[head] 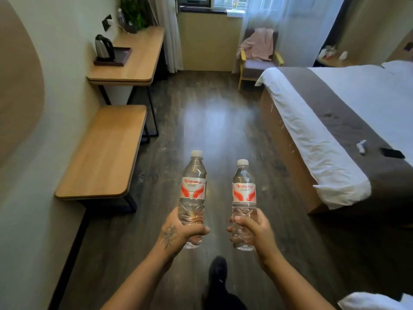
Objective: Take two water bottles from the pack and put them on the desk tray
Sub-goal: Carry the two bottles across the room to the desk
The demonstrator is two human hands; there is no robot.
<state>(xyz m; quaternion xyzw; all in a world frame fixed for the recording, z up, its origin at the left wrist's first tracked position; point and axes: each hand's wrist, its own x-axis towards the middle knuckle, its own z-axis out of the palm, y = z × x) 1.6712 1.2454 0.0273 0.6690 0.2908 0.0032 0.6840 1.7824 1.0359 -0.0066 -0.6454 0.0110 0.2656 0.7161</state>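
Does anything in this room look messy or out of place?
Mostly tidy. A pink cloth is thrown loosely over the armchair, and a phone lies on the bed. Both bottles are upright and capped.

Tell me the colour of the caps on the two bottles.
Both caps are white: left bottle, right bottle. The head view shows them.

A: Non-task items? Kettle (104,47) on the tabletop (138,59), plant (133,13) at its far end.
B: Low bench (105,151) below. Bed (348,121) right, phone (391,152) on it. Armchair (257,59) with pink cloth (260,44) by the window.
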